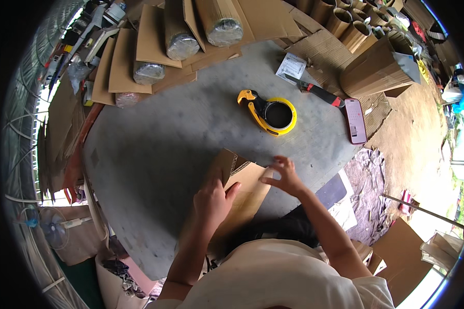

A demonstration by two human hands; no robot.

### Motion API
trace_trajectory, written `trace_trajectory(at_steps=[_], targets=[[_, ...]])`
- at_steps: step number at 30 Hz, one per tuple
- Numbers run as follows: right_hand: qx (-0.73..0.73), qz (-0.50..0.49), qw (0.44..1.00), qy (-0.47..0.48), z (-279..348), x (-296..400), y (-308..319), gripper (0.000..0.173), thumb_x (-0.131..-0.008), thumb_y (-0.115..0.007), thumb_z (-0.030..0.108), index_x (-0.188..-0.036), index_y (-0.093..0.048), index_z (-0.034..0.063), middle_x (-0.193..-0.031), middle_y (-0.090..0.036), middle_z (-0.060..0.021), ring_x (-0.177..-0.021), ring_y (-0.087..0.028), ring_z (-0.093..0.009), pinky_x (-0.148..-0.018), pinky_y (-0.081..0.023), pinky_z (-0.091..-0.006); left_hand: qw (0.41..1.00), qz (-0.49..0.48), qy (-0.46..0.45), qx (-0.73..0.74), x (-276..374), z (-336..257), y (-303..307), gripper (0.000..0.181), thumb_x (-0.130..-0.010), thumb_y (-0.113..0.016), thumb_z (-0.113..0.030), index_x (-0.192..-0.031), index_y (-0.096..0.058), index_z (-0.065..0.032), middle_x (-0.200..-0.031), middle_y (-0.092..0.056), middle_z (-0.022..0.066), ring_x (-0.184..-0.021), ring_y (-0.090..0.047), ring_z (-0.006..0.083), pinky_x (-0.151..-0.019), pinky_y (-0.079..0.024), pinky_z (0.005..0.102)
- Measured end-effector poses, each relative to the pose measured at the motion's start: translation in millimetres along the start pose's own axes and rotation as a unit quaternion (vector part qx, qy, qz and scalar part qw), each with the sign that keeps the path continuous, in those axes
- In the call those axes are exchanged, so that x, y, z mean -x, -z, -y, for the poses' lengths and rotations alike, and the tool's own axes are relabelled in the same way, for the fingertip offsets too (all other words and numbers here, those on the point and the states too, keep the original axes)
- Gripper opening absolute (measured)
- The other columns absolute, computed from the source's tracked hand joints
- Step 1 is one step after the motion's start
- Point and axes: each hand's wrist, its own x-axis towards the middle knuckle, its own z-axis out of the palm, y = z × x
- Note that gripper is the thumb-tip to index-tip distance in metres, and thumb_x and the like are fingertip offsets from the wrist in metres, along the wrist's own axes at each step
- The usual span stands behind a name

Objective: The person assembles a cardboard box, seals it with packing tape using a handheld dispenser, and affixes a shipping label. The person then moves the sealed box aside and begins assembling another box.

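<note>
A folded cardboard box [245, 193] lies across the near edge of the grey table, close against my body. Its far end shows raw corrugated edges and a narrow opening. My left hand [214, 201] grips the box's left side, with the thumb lying over the top face. At the right far corner is my right hand [284, 175], its fingers apart and slightly blurred; the thumb tip meets or nearly meets the cardboard. Beyond the box, a yellow and black tape dispenser [263, 116] with a roll of tape rests on the tabletop [158, 143].
Several wrapped cylinders [224, 33] sit among cardboard sheets [160, 36] along the far left edge. To the right are a knife with a red and black handle [321, 94], a phone [355, 121], a printed label [291, 66] and a large cardboard tube [375, 69].
</note>
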Motion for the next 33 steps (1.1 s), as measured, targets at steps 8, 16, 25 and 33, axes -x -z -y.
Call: trace_trajectory(at_steps=[8,16,25,33], targets=[[-0.441,-0.038,0.885,0.144,150.2,24.0,2.7,0.033,-0.064,-0.08,0.014,-0.084,-0.058,-0.0002,-0.121,-0.05,-0.015,-0.112,-0.045,-0.022,-0.09,-0.037,-0.0333,0.975,-0.11,0.068,0.18,69.0,19.3,135.3,0.051,-0.078,-0.063,-0.033,-0.118,-0.05,-0.0034,-0.091,-0.064,0.018,-0.082,-0.064,0.0293,-0.07,-0.05,0.0342],[-0.21,-0.019,0.827,0.521,299.4,101.5,42.1,0.026,-0.054,-0.081,0.012,-0.067,-0.061,0.0027,-0.124,-0.043,-0.0234,-0.108,-0.052,-0.038,-0.085,-0.048,-0.0384,0.817,-0.425,0.001,0.389,217.8,28.3,165.9,0.101,-0.068,-0.065,-0.06,-0.122,-0.034,0.0195,-0.116,-0.051,0.0272,-0.106,-0.054,0.0293,-0.091,-0.042,0.0358],[-0.441,0.081,0.864,0.228,286.6,117.0,31.8,0.081,-0.06,-0.082,0.023,-0.121,-0.042,-0.0121,-0.114,-0.055,-0.0163,-0.105,-0.052,-0.02,-0.095,-0.037,-0.033,0.695,-0.468,-0.014,0.545,216.6,17.9,142.7,0.08,-0.067,-0.079,-0.019,-0.125,-0.035,0.0149,-0.117,-0.054,0.02,-0.106,-0.053,0.0207,-0.091,-0.04,0.0303],[-0.202,-0.069,0.945,0.247,305.8,74.7,27.8,0.029,-0.073,-0.064,0.003,-0.101,-0.061,-0.0011,-0.077,-0.065,-0.0095,-0.07,-0.056,-0.007,-0.066,-0.046,-0.0231,0.715,-0.48,0.2,0.467,205.8,-9.5,143.1,0.048,-0.08,-0.05,0.003,-0.127,-0.04,0.0057,-0.123,-0.05,0.0147,-0.109,-0.05,0.0175,-0.091,-0.039,0.0279]])
